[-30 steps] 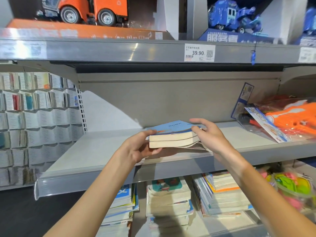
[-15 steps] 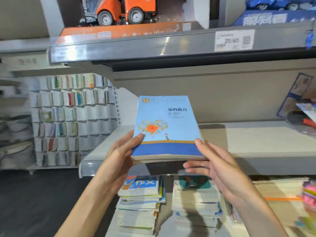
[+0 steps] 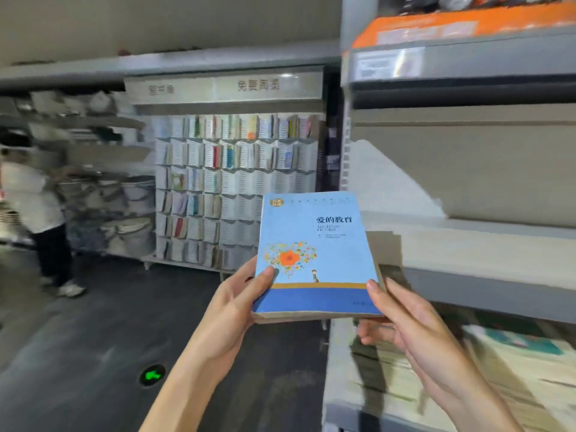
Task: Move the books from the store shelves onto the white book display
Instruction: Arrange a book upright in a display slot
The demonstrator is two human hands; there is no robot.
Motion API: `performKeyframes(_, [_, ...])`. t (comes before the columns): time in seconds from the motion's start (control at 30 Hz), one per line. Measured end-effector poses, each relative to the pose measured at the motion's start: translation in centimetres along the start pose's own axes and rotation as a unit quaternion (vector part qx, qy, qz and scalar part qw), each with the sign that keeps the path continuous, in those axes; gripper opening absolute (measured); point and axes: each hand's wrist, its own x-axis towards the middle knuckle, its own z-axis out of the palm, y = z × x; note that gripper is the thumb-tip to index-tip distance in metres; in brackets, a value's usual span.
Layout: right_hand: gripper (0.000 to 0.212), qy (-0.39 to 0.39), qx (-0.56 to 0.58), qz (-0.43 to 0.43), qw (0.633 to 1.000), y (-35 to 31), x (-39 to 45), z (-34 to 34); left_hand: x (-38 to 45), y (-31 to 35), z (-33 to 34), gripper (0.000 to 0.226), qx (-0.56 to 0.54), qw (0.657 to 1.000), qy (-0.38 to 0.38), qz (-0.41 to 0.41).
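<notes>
Both hands clamp a light-blue paperback book, left hand and right hand at its near corners, clear of the grey metal store shelf. This looks like the carry step; next it must reach a free pocket in the white book display well ahead.

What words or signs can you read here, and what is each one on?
"爱的教育": title on the blue book.
Round gold badge and small lines under the title: too small to read.
White book display header: blurred.
Shelf price tag: blurred.
Green arrow on the floor: no words.
</notes>
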Motion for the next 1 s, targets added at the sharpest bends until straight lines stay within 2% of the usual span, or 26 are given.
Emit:
performKeyframes(0.13, [0.046,-0.015,0.004,0.032,0.999,3.0,1.2,8.2,-1.6,0.4,-8.6,0.038,0.025,1.000,0.004,-0.006])
performKeyframes(0.27, [0.028,-0.029,-0.023,0.029,0.999,4.2,2.8,14.7,-1.5,0.8,-15.2,0.038,0.033,0.999,0.004,-0.007])
performKeyframes(0.53, [0.029,-0.021,-0.078,0.032,0.996,8.8,9.3,21.5,2.9,-2.7,-23.5,0.037,0.025,0.999,0.027,-0.011])
performKeyframes(0.8, [0.035,0.038,-0.061,0.033,0.997,16.2,23.1,23.4,15.8,-8.0,-29.5,0.034,0.058,0.996,0.047,-0.055])
performKeyframes(1.0, [0.037,0.105,-0.043,0.015,0.993,17.7,35.7,23.4,29.1,-8.7,-32.1,0.034,0.102,0.991,0.034,-0.076])
